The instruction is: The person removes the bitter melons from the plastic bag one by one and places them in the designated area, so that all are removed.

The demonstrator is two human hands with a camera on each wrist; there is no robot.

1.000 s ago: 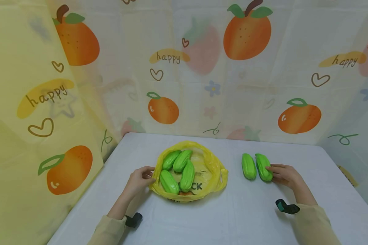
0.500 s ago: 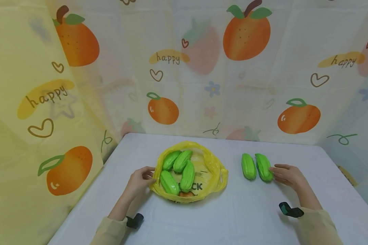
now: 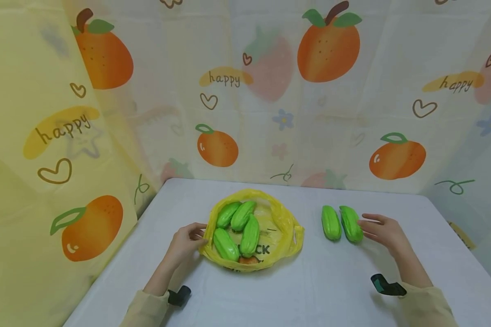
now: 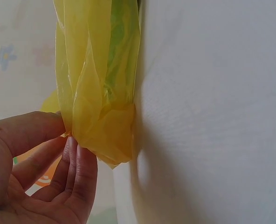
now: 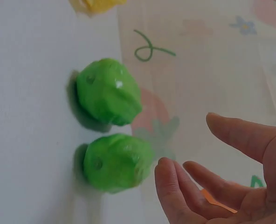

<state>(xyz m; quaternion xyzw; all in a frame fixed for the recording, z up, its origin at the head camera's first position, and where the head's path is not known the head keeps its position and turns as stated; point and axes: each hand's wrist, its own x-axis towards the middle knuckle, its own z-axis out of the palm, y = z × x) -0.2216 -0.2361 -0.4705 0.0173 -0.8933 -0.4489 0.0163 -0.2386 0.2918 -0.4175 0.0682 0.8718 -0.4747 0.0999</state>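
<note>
My left hand is at the left side of a yellow plastic bag, spread wide with its mouth facing up. The left wrist view shows thumb and fingers pinching the edge of the bag. Several shiny green ridged gourds lie inside. Two more stand side by side to the right, a left gourd and a right gourd. Beside the right gourd hovers my right hand, fingers spread and holding nothing. In the right wrist view, its fingertips are close to the nearer gourd.
A white cloth covers the table. Behind it hangs a fruit-print curtain, and a yellowish side curtain closes off the left. Dark wrist cameras sit at the left cuff and right cuff.
The right hand has drawn off the right gourd, slightly right and up, with its fingers spreading wider. The left hand stays at the bag, and both gourds stand where they were.
</note>
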